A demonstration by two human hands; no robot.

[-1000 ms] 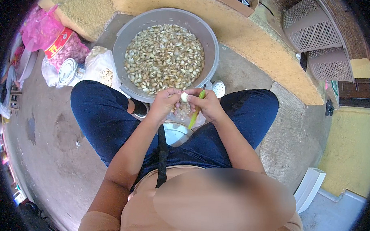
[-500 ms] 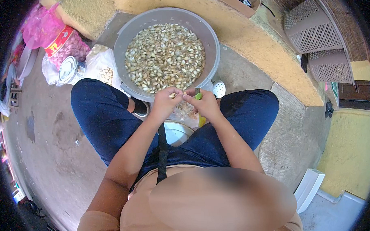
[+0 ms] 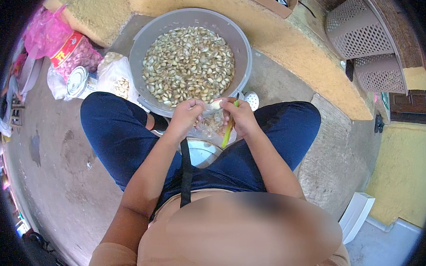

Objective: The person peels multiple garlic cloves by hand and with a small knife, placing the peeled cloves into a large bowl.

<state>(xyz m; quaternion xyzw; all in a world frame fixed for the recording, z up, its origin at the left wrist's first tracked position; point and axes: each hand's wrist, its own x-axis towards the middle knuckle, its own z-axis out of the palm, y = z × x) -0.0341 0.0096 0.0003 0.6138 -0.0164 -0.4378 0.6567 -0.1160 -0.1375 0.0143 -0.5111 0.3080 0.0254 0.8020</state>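
A wide grey tub [image 3: 137,50] in front of me holds a mass of garlic cloves [image 3: 189,66] in water. Over its near rim my left hand [image 3: 188,114] is closed, its fingertips pinching thin pale skin at a garlic clove [image 3: 217,104]. My right hand [image 3: 241,117] grips a small knife [image 3: 228,132] with a yellow-green handle slanting down toward my lap. Its dark blade points up and away, and the clove sits at my right fingertips. Beneath my hands is a clear plastic bag [image 3: 212,126] with papery peelings.
A white round container [image 3: 204,154] stands between my legs. To the left are a tin can [image 3: 77,83], a white plastic bag [image 3: 113,73] with peeled cloves, and a pink mesh sack [image 3: 82,57]. A white perforated ladle [image 3: 252,100] lies right of the tub, near a yellow ledge [image 3: 290,56].
My hands have moved slightly apart, with the pale clove now showing between them. In my right hand the knife has turned, so its handle hangs down toward me.
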